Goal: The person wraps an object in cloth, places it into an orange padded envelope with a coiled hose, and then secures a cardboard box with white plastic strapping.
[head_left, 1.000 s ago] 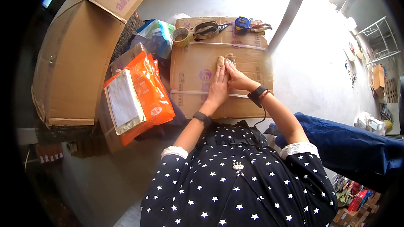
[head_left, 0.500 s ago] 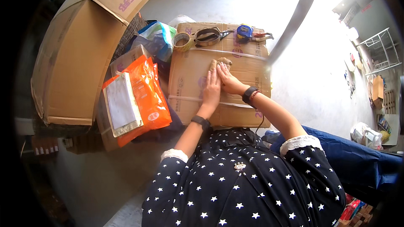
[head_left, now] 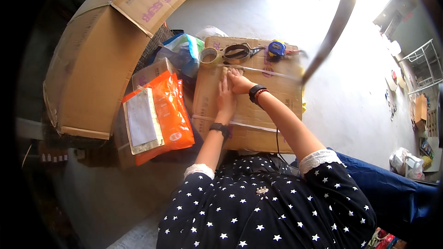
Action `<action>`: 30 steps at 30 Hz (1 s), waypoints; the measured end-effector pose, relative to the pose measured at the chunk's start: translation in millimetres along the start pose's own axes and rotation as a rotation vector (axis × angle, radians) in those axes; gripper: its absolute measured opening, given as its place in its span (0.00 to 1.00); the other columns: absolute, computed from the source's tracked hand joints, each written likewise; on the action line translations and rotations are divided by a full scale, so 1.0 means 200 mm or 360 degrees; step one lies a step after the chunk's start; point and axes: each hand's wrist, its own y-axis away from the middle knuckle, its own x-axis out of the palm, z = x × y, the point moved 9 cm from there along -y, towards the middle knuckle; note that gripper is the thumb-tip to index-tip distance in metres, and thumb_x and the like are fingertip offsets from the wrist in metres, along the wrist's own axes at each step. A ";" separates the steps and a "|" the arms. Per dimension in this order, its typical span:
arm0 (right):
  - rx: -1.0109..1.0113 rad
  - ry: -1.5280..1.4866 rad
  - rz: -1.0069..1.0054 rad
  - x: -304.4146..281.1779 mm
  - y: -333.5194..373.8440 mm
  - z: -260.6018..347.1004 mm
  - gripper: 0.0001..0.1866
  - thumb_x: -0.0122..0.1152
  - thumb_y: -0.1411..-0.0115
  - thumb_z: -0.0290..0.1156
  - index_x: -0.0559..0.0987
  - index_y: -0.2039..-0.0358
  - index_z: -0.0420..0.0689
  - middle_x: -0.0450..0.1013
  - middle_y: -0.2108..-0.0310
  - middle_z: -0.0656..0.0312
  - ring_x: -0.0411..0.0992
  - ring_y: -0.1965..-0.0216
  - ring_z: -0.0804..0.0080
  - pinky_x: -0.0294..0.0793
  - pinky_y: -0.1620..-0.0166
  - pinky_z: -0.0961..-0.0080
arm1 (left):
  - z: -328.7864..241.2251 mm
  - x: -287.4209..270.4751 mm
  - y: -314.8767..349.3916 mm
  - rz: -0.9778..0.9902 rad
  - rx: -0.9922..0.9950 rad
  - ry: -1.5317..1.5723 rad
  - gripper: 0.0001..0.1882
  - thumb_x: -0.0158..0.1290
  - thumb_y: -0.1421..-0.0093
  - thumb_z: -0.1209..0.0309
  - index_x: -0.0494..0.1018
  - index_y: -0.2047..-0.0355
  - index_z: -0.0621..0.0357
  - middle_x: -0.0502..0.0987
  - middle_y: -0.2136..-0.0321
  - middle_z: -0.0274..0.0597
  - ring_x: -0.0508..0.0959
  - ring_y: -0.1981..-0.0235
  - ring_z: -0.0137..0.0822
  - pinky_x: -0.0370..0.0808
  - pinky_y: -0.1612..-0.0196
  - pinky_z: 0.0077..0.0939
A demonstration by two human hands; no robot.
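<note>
A small, soft-looking brown piece (head_left: 225, 70), perhaps cloth, lies on top of a flat strapped cardboard box (head_left: 277, 106). My left hand (head_left: 225, 94) rests flat against it with the fingers stretched forward. Beside it, my right hand (head_left: 240, 82) lies with outstretched fingers over the same piece, its fingertips close to the left ones. Most of the brown piece is hidden under my fingers. Along the box's far edge sit a roll of tape (head_left: 208, 55), a dark-rimmed ring-shaped tool (head_left: 236, 52) and a blue tape measure (head_left: 277, 48).
Left of the box lie an orange plastic package (head_left: 173, 110) and a clipboard with white paper (head_left: 142, 120). A large open carton (head_left: 99, 64) stands farther left. A blurred dark pole (head_left: 334, 27) rises at the box's far right corner. Blue fabric (head_left: 387, 180) lies at the right.
The whole view has shifted, so the box appears lower and slightly right. Both hands, on the brown piece, have slid leftward across the box top.
</note>
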 end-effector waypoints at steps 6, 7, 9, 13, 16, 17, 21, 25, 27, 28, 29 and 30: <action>0.0066 -0.0070 -0.0076 -0.02 -0.01 0.05 0.39 0.54 0.54 0.30 0.56 0.40 0.32 0.46 0.39 0.30 0.43 0.36 0.38 0.47 0.35 0.60 | 0.06 -0.06 -0.01 -0.0108 -0.0001 0.0239 0.34 0.52 0.51 0.80 0.58 0.41 0.59 0.57 0.40 0.49 0.61 0.43 0.53 0.70 0.49 0.40; 0.0042 -0.0105 -0.0082 -0.02 -0.02 0.06 0.39 0.54 0.54 0.30 0.56 0.40 0.32 0.46 0.39 0.30 0.43 0.35 0.38 0.47 0.35 0.60 | 0.07 -0.07 0.01 -0.0105 -0.0022 0.0237 0.33 0.51 0.51 0.80 0.58 0.42 0.59 0.58 0.41 0.50 0.62 0.43 0.53 0.70 0.49 0.40; 0.0063 -0.0133 -0.0086 0.02 -0.04 0.10 0.39 0.49 0.55 0.25 0.56 0.39 0.35 0.47 0.38 0.35 0.41 0.34 0.43 0.44 0.34 0.61 | 0.11 -0.13 0.04 -0.0076 -0.0107 0.0226 0.31 0.51 0.50 0.78 0.60 0.43 0.60 0.59 0.42 0.52 0.63 0.44 0.53 0.69 0.48 0.41; -0.0211 -0.0128 -0.0067 0.13 -0.14 0.36 0.37 0.54 0.52 0.31 0.58 0.41 0.34 0.46 0.38 0.34 0.42 0.35 0.41 0.46 0.35 0.59 | 0.33 -0.23 0.14 -0.0266 -0.0224 0.0021 0.27 0.49 0.46 0.75 0.61 0.44 0.60 0.60 0.43 0.55 0.64 0.44 0.53 0.67 0.46 0.40; -0.0346 -0.0240 0.0010 0.19 -0.22 0.52 0.36 0.56 0.51 0.33 0.59 0.42 0.33 0.46 0.38 0.34 0.41 0.34 0.42 0.47 0.35 0.60 | 0.43 -0.28 0.16 -0.0440 -0.0262 -0.0071 0.31 0.47 0.48 0.82 0.58 0.42 0.60 0.58 0.41 0.54 0.66 0.47 0.55 0.67 0.47 0.41; -0.0383 -0.0186 0.0056 0.22 -0.25 0.54 0.35 0.56 0.50 0.32 0.60 0.39 0.43 0.45 0.37 0.36 0.42 0.34 0.44 0.50 0.36 0.62 | 0.44 -0.28 0.16 -0.0466 -0.0305 -0.0149 0.31 0.48 0.49 0.82 0.57 0.42 0.60 0.58 0.42 0.55 0.66 0.48 0.55 0.67 0.47 0.42; -0.0609 -0.0227 0.0172 0.25 -0.31 0.57 0.31 0.53 0.49 0.28 0.69 0.43 0.65 0.51 0.37 0.43 0.48 0.35 0.49 0.53 0.37 0.65 | 0.45 -0.31 0.18 -0.0589 -0.0518 0.0008 0.32 0.49 0.49 0.82 0.57 0.42 0.60 0.57 0.42 0.58 0.66 0.48 0.56 0.67 0.47 0.43; -0.0594 0.0119 -0.0001 0.23 -0.33 0.59 0.26 0.52 0.48 0.31 0.72 0.46 0.61 0.62 0.42 0.47 0.55 0.37 0.53 0.59 0.40 0.68 | 0.44 -0.40 0.14 -0.0695 -0.0424 0.0154 0.27 0.50 0.47 0.79 0.61 0.45 0.61 0.58 0.42 0.58 0.65 0.47 0.56 0.67 0.46 0.40; -0.0513 0.0061 -0.0008 0.19 -0.31 0.62 0.25 0.51 0.47 0.31 0.73 0.47 0.59 0.67 0.46 0.48 0.61 0.41 0.54 0.62 0.42 0.66 | 0.40 -0.49 0.11 -0.0928 -0.0196 0.0283 0.24 0.50 0.46 0.77 0.63 0.47 0.62 0.59 0.42 0.58 0.65 0.46 0.55 0.66 0.46 0.39; -0.0470 0.0030 -0.0014 0.16 -0.29 0.62 0.24 0.50 0.47 0.32 0.74 0.47 0.58 0.69 0.49 0.49 0.64 0.44 0.54 0.63 0.43 0.66 | 0.40 -0.49 0.10 -0.0871 -0.0222 0.0207 0.23 0.48 0.43 0.77 0.62 0.46 0.64 0.59 0.42 0.58 0.66 0.46 0.54 0.67 0.46 0.38; -0.0699 0.0004 -0.0424 0.04 -0.19 0.66 0.20 0.53 0.47 0.32 0.77 0.52 0.54 0.76 0.59 0.51 0.73 0.56 0.57 0.70 0.51 0.67 | 0.36 -0.51 0.09 -0.0817 -0.0253 0.0136 0.22 0.45 0.40 0.77 0.61 0.45 0.66 0.59 0.42 0.58 0.67 0.46 0.53 0.68 0.47 0.36; -0.0396 -0.0230 -0.0330 -0.02 -0.14 0.59 0.18 0.53 0.47 0.31 0.79 0.54 0.53 0.76 0.61 0.51 0.74 0.58 0.58 0.72 0.53 0.68 | 0.34 -0.52 0.08 -0.0774 -0.0299 0.0071 0.20 0.43 0.38 0.77 0.59 0.45 0.68 0.60 0.43 0.58 0.67 0.47 0.52 0.69 0.47 0.35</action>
